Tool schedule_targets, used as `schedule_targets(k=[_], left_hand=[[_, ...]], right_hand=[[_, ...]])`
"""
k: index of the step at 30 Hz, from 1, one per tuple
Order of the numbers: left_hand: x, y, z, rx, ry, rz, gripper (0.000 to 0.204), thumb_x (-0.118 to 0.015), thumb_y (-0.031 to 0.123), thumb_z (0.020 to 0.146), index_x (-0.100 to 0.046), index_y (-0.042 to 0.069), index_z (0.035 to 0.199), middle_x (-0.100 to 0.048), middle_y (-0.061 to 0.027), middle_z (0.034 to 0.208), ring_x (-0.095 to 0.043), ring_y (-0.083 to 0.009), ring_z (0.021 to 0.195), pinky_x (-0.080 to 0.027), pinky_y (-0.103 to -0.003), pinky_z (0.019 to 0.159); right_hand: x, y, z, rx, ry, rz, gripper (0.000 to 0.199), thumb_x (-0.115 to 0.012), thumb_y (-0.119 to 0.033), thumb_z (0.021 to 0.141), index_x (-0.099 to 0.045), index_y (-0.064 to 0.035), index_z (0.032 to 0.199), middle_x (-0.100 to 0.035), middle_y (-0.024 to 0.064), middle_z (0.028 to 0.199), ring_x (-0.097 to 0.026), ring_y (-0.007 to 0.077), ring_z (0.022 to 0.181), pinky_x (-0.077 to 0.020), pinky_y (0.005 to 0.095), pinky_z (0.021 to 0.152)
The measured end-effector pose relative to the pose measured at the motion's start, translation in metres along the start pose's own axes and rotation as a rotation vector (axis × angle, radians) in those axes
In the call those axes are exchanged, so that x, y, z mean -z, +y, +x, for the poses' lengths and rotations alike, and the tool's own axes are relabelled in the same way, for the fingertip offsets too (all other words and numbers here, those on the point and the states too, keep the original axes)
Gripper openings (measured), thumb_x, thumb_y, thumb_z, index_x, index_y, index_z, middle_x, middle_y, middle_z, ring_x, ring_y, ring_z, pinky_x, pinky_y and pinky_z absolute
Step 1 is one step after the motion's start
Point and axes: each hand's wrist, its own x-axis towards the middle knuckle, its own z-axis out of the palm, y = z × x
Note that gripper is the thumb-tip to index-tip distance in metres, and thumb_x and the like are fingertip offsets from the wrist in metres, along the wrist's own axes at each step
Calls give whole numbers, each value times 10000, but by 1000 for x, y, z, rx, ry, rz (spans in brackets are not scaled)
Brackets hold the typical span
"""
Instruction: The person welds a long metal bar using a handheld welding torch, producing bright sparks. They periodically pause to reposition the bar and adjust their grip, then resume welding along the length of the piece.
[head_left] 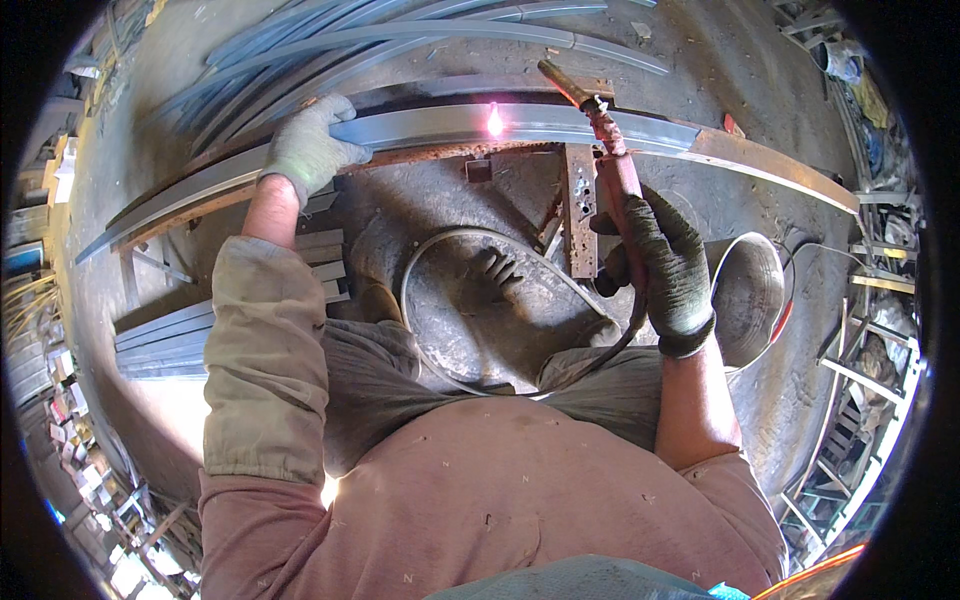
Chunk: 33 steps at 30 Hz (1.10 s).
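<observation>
Head view shows a long grey steel bar (pixel 420 128) lying crosswise on a rusty stand, its two ends running well past both hands toward the picture's rim. Bare concrete floor (pixel 450 300) lies open between the hands. Beyond the bar, past the left hand, is a pile of more grey bars (pixel 380 40), too many and too overlapped to count; a second stack (pixel 165 340) lies outside the left forearm. The left hand (pixel 308 148), in a pale glove, is closed over the bar's near edge. The right hand (pixel 665 262), in a dark glove, grips one welding torch (pixel 600 130), its tip just beyond the bar. One glowing spot (pixel 494 121) sits on the bar between the hands.
</observation>
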Motion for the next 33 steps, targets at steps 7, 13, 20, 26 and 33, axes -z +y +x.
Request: schedule_targets(k=[7,13,20,26,33], left_hand=[[8,8,8,74,-146,93,530,-1031,251,813,-725,107,1221,-808,-123,1195,-777,-314,1132,-612,-438,1033],[-19,34,-16,-9,63,-32,752,-1026,301,818,-688,138,1469,-781,-179,1342,-746,-373,1278,-581,-453,1118],[-37,31,-14,-135,112,582,748,-985,457,819,-703,212,1466,-701,-130,1428,-673,-399,1340,-545,-537,1155],[-19,35,-6,-65,-46,441,602,-926,350,879,-711,202,1421,-740,-124,1407,-716,-390,1299,-595,-511,1086],[-16,19,-2,-313,147,260,648,-958,199,851,-781,125,1470,-709,-112,1515,-733,-372,1306,-605,-451,1128]], right_hand=[[3,0,1,13,1,-68,512,-659,-374,1201,-676,6,1544,-830,136,1153,-704,149,664,-608,338,610],[1,1,3,-19,-14,-39,519,-668,-373,1196,-672,4,1552,-830,130,1148,-693,148,656,-602,344,607],[-10,-6,2,-49,13,6,436,-720,-383,1182,-753,-44,1454,-802,46,1069,-594,52,666,-476,249,605],[-8,-8,2,-50,15,-23,440,-729,-403,1175,-771,-47,1430,-804,41,1066,-611,57,677,-495,248,622],[-6,-5,3,-47,24,-11,450,-735,-405,1171,-770,-43,1436,-807,45,1065,-640,71,693,-520,264,637]])
